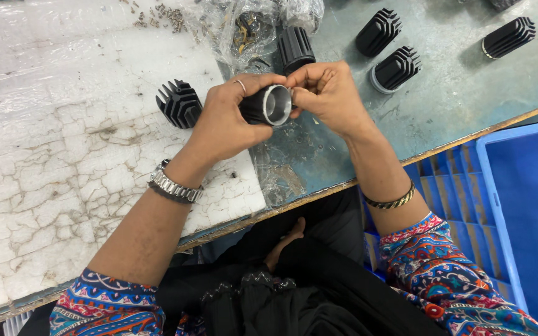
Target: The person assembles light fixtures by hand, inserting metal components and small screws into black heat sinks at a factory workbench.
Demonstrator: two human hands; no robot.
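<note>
Head view — left hand (228,118) wraps the black finned heatsink (268,105), held above the worktop (406,118). Its long axis lies sideways, with the open silver end toward the right hand (325,93). Right fingertips (295,92) pinch at that rim — hands nearly touching. Spare heatsinks (378,31) lie farther back.

Black finned cylinder (268,104), sideways, open-ended

Six black finned cylinders: one held (268,104), five on the table (179,102) (296,48) (378,32) (396,68) (509,37). Two hands (228,115) (328,96). One blue crate (518,205). One plastic bag (244,28).
</note>
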